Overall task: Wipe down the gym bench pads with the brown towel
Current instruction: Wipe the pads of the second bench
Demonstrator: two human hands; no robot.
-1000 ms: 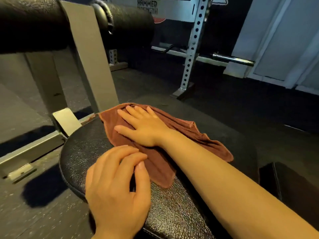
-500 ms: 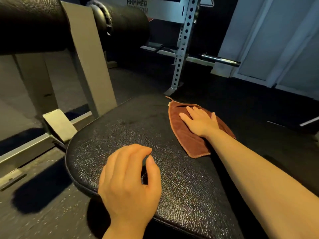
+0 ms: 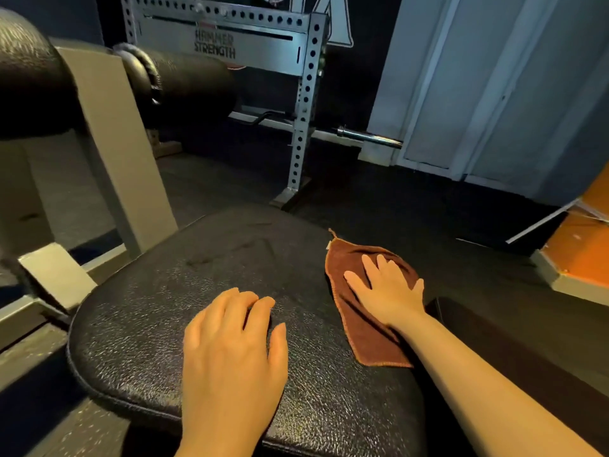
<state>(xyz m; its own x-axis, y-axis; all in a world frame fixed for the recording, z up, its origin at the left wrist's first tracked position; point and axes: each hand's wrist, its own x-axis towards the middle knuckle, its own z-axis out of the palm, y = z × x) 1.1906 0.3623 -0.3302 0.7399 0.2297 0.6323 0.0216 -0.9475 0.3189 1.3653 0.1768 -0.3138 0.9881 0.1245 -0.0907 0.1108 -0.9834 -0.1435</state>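
Flat right hand point(image 3: 390, 291) presses brown towel point(image 3: 362, 328) onto bench pad point(image 3: 148, 324).

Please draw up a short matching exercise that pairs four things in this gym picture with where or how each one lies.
Things:
1. brown towel
2. left hand
3. barbell end
4. roller pad

Places or states:
A. sticks out beside the perforated rack post, near the floor
B. pressed flat under the right hand, at the bench pad's right edge
C. rests bare on the bench pad, fingers curled
D. raised at upper left, beyond the bench pad

Pairs: 1-B, 2-C, 3-A, 4-D
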